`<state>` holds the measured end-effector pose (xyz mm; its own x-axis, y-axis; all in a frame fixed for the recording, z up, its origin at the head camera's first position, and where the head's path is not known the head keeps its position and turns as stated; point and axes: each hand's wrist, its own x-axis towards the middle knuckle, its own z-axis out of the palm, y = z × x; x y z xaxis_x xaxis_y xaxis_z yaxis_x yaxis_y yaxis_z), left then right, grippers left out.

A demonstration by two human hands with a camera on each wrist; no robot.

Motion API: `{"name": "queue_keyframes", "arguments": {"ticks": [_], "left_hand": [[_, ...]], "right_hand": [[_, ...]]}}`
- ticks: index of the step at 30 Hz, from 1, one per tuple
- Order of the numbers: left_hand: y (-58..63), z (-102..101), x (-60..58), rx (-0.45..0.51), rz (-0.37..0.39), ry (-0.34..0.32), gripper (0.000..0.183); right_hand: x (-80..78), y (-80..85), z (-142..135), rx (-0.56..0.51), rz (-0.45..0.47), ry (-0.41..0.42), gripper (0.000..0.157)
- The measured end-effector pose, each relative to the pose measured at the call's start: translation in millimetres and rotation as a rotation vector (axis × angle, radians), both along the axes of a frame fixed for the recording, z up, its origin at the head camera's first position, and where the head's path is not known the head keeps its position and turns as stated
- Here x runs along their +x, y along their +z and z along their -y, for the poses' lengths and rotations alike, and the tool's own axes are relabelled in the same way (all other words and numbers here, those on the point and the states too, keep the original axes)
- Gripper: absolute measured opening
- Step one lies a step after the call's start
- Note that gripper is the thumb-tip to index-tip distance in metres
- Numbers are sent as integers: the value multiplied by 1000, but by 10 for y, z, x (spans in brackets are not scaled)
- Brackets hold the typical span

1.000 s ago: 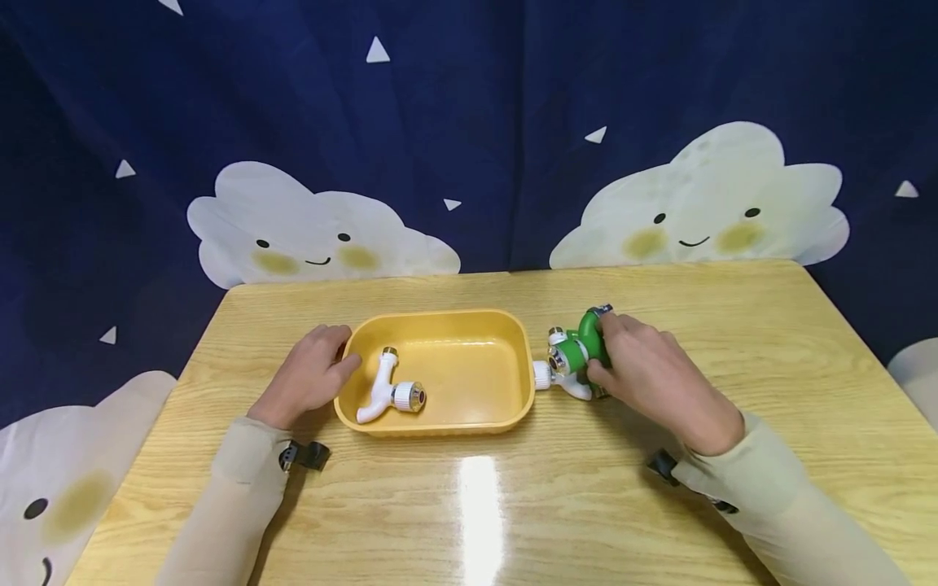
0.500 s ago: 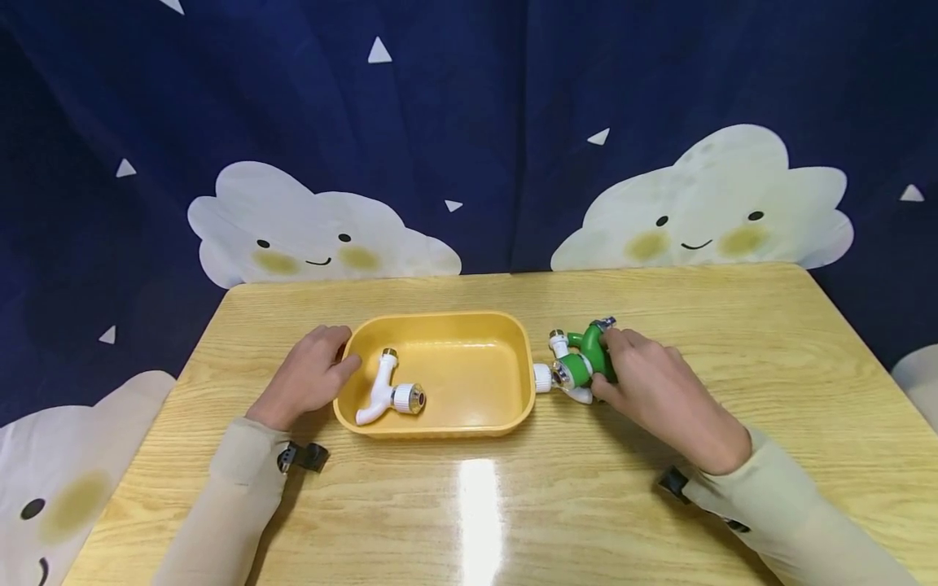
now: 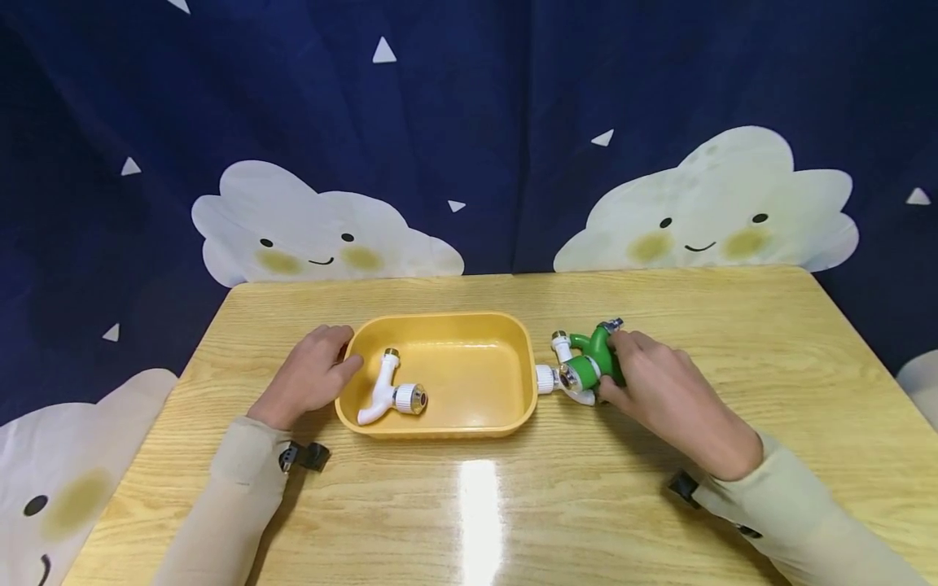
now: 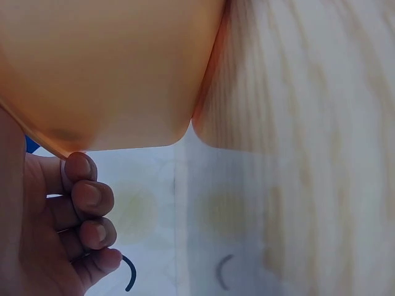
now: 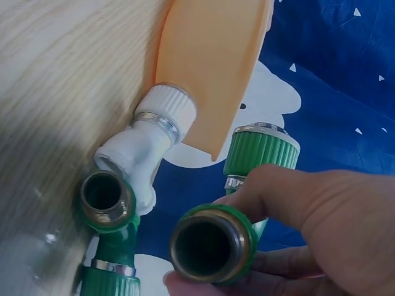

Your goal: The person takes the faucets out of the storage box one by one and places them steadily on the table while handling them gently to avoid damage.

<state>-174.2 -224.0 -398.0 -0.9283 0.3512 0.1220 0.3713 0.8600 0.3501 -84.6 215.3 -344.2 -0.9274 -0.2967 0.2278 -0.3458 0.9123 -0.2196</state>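
My left hand grips the left end of a yellow plastic basin, thumb over the rim. In the left wrist view its curled fingers show beside the basin's outer wall. Inside the basin lies a white tap. My right hand holds a green tap right of the basin, its threaded end facing the right wrist camera. Below it, a second white tap lies on the table, its ribbed knob close to the basin. Another green tap lies beside that.
The wooden table has a bright reflection in front of the basin. A dark blue curtain with smiling clouds hangs behind the table's far edge. Black straps with small devices sit at both wrists.
My right hand has lowered the green tap and brought it slightly nearer to me and to the right. The left hand and the basin stay in place.
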Motion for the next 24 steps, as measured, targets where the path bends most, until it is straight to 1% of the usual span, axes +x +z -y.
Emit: {"name": "queue_keyframes", "arguments": {"ticks": [8,13,17,24], "left_hand": [[-9,-8,-1,0,2,4,20],[3,-11,9,2,7,9,20],[6,-22,6,3,-1,-3,20],[10,-9,-2,1,14,5,19]], "right_hand": [[12,-74,-40,5,-32,24,20],[9,-56,-68,-4,4,4,24],[12,-31,-100,-9,36,-9,27],[-9,-7,-134,-22,47,-12,24]]}}
